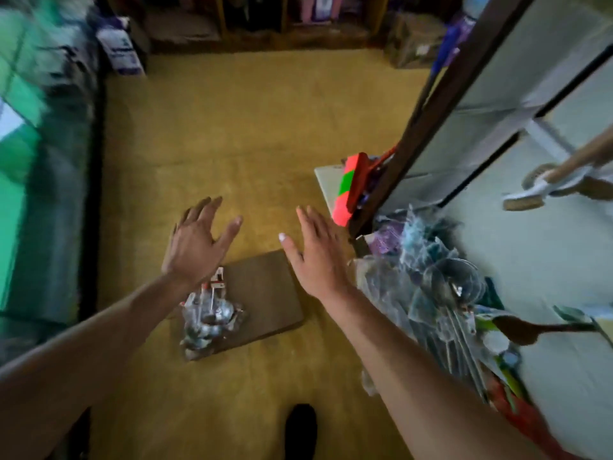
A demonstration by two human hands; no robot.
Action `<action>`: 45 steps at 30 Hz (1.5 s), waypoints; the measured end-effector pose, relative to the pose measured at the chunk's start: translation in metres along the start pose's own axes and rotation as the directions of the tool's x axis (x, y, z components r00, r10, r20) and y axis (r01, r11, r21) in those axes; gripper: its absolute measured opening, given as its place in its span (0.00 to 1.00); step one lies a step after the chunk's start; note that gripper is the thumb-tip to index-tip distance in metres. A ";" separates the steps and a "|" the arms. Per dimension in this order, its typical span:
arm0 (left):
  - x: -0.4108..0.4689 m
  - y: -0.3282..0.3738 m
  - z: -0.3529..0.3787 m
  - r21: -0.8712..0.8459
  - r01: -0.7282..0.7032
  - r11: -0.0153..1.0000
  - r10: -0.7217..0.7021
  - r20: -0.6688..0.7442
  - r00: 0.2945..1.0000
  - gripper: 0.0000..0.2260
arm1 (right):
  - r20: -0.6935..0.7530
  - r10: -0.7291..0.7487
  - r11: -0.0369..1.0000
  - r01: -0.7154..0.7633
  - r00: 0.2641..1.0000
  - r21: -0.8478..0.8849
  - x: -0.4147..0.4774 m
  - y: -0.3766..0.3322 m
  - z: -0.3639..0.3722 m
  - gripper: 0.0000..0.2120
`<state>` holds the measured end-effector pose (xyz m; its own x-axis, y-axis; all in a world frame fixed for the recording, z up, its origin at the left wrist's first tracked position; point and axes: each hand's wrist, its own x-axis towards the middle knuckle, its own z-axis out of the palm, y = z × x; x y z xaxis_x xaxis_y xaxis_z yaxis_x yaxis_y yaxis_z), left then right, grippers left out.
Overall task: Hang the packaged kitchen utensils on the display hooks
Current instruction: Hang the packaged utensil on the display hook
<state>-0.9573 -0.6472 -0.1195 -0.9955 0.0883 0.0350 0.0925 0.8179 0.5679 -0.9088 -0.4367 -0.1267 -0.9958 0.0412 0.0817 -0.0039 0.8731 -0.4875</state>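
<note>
A small pile of packaged metal utensils (209, 317) in clear plastic with red-and-white header cards lies on a brown cardboard sheet (265, 293) on the yellow floor. My left hand (195, 244) hovers just above the pile's top end, fingers spread, holding nothing. My right hand (315, 254) is stretched out flat over the cardboard's right corner, also holding nothing. Several more packaged ladles and spoons (444, 293) hang in a bunch on the pale display panel (530, 247) at the right. The whole view is blurred by motion.
A dark frame post (431, 107) edges the display panel. An orange and green brush head (351, 190) leans at its foot beside a pale board (326, 187). Brushes with a wooden handle (544, 184) hang at the right. Shelves and boxes (414, 41) line the back; a green counter (43, 194) runs along the left.
</note>
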 end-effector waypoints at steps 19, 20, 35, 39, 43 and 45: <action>0.077 -0.186 0.086 0.015 0.481 0.876 -0.481 0.091 0.872 0.25 | 0.351 -0.023 0.996 -0.009 0.936 0.089 0.120 0.007 0.242 0.32; 0.073 -0.202 0.102 0.003 0.519 0.855 -0.515 0.122 0.848 0.24 | 0.380 -0.008 0.995 -0.030 0.925 0.094 0.113 0.013 0.264 0.32; 0.087 -0.360 0.313 -0.022 0.700 0.714 -0.659 0.315 0.683 0.29 | 0.737 0.417 0.569 -0.785 0.532 0.245 0.074 0.071 0.513 0.20; 0.095 -0.366 0.326 -0.161 0.759 0.631 -0.687 0.337 0.643 0.19 | 0.766 0.421 0.389 -0.860 0.486 0.331 0.088 0.062 0.521 0.05; 0.094 -0.373 0.319 -0.280 0.800 0.530 -0.672 0.436 0.598 0.02 | 0.783 0.395 0.342 -0.868 0.480 0.359 0.093 0.056 0.513 0.17; 0.093 -0.369 0.306 -0.398 0.811 0.430 -0.650 0.487 0.583 0.06 | 0.802 0.375 0.282 -0.882 0.464 0.379 0.092 0.056 0.505 0.17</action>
<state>-1.0775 -0.7671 -0.5775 -0.6304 -0.2028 -0.7493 -0.7758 0.1970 0.5994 -1.0471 -0.6295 -0.5849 -0.5373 -0.0434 -0.8423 0.8422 0.0261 -0.5385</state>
